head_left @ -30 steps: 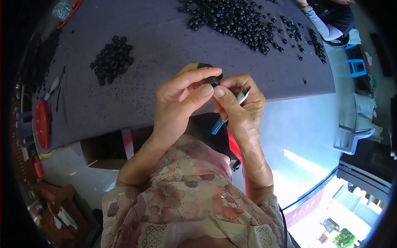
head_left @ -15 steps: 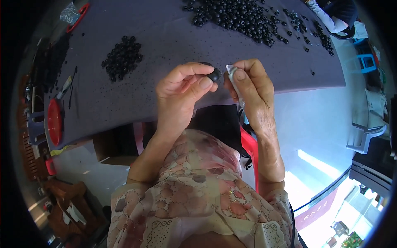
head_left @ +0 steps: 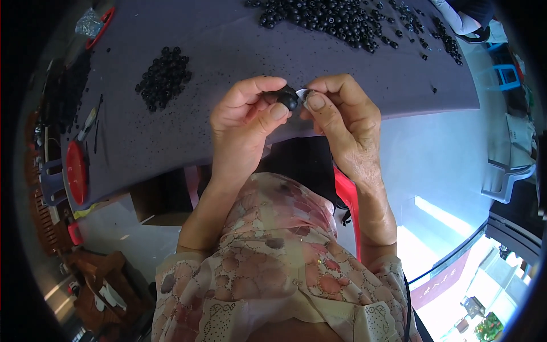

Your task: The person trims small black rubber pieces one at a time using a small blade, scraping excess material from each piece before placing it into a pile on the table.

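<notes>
Between the fingertips of my left hand is a shiny black rounded piece, held up over the near edge of the table. My right hand pinches a small knife with a short silvery blade. Its blade lies right against the right side of the black piece; whether it cuts in cannot be made out. The knife's handle is mostly hidden by my fingers. Both hands are close together, thumbs toward me. A small pile of black pieces with holes lies to the left on the dark cloth.
A large heap of black pieces spreads across the far side. Dark bits, a brush and a red dish are at the left edge. Another person's sleeve shows far right; a red chair is beneath me.
My right hand has turned and moved left, bringing the blade from a gap away to the black piece. My left hand has shifted slightly, still holding the piece.
</notes>
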The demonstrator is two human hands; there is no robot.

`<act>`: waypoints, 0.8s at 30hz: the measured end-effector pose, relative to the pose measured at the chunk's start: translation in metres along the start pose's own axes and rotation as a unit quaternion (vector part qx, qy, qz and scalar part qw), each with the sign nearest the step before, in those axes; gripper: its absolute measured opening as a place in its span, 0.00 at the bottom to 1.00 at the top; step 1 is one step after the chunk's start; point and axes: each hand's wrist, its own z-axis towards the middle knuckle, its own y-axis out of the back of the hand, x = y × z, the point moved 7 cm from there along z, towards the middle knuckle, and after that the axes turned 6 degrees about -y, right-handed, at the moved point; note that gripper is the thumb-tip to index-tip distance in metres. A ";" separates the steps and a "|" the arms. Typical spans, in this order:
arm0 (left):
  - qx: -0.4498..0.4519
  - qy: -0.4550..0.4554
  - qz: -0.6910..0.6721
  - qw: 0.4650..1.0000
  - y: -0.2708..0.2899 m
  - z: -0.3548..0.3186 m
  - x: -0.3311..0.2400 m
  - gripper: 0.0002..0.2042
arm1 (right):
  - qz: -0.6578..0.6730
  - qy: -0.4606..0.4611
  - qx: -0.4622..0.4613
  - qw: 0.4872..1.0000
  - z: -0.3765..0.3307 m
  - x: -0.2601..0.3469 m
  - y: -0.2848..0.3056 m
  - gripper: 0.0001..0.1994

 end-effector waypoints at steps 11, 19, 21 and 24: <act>0.008 -0.001 -0.006 1.000 0.001 0.001 0.001 0.11 | -0.032 0.022 0.006 0.999 0.000 -0.001 -0.004 0.03; -0.003 0.001 -0.036 0.999 0.001 0.001 0.001 0.10 | -0.065 0.070 -0.004 0.995 -0.003 0.002 -0.008 0.03; -0.001 0.003 -0.037 0.999 0.003 0.001 0.001 0.10 | -0.108 0.104 -0.010 0.989 -0.003 0.006 -0.009 0.04; -0.004 0.003 -0.052 0.999 0.002 0.002 -0.001 0.09 | -0.175 0.172 -0.002 0.969 -0.003 0.008 -0.013 0.05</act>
